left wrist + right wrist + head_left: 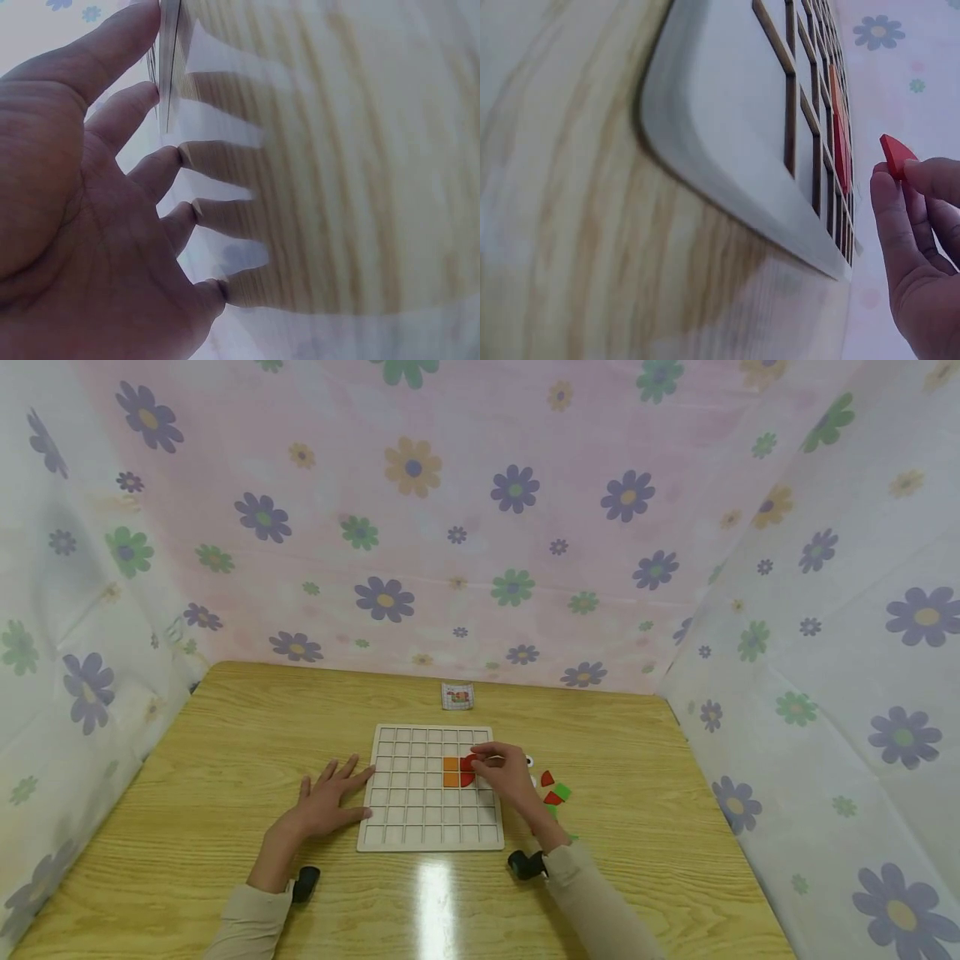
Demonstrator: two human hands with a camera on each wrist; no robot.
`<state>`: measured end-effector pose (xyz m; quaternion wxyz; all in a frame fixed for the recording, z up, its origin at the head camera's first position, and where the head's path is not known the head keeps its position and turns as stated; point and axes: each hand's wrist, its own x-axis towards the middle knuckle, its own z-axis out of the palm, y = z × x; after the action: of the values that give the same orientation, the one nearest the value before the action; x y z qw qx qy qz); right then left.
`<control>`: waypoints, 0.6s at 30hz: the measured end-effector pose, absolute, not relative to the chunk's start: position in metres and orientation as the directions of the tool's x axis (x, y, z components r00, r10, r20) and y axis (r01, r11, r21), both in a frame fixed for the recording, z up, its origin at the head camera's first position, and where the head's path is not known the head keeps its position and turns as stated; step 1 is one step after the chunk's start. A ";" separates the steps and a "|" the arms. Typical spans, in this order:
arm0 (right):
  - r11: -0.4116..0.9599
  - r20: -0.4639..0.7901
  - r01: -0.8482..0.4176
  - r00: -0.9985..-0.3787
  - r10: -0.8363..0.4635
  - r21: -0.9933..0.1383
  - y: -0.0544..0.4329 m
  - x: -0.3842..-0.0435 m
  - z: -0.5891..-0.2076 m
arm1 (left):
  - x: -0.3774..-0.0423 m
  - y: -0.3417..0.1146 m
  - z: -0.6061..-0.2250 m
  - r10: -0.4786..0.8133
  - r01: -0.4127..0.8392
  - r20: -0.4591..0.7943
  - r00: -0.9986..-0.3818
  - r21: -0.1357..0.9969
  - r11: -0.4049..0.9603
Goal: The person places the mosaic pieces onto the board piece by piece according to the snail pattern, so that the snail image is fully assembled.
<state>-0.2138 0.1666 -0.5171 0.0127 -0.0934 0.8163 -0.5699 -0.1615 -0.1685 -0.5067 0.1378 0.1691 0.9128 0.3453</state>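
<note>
A pale wooden grid board (pixel 429 836) lies flat on the table. Two orange square pieces (pixel 451 779) sit in its cells, one above the other, with red rounded pieces (pixel 467 779) just right of them. Between thumb and fingertips my right hand (pixel 512 777) pinches a red quarter-circle piece (pixel 897 155), held above the board in the right wrist view. My left hand (pixel 326 804) has its fingers spread at the board's left edge, thumb and index fingertips touching it. The right hand hides part of the board's right side.
Right of the board lie loose pieces: red wedges (pixel 547 777), green pieces (pixel 562 792) and a white eye-like disc (pixel 529 761), some partly behind the right hand. A small picture card (pixel 457 697) lies beyond the board. Flowered curtains (pixel 450 510) enclose the wooden table (pixel 637 860).
</note>
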 end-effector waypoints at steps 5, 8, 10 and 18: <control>0.338 0.117 -0.173 -0.976 -0.181 -0.925 0.160 -0.215 -0.517 | -0.162 -0.168 -0.506 0.404 0.217 -0.131 -0.905 0.675 0.705; 0.346 0.141 -0.198 -0.973 -0.184 -0.917 0.156 -0.217 -0.518 | -0.162 -0.168 -0.506 0.403 0.217 -0.131 -0.906 0.673 0.707; 0.360 0.157 -0.218 -0.969 -0.191 -0.907 0.154 -0.219 -0.519 | -0.162 -0.168 -0.506 0.402 0.216 -0.132 -0.906 0.672 0.708; 0.387 0.146 -0.240 -0.955 -0.257 -0.890 0.147 -0.222 -0.518 | -0.162 -0.169 -0.505 0.403 0.213 -0.134 -0.905 0.678 0.703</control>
<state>-0.2224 0.1471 -0.5178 0.0078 -0.1492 0.8328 -0.5330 -0.1620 -0.1693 -0.5049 0.1373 0.1688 0.9126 0.3462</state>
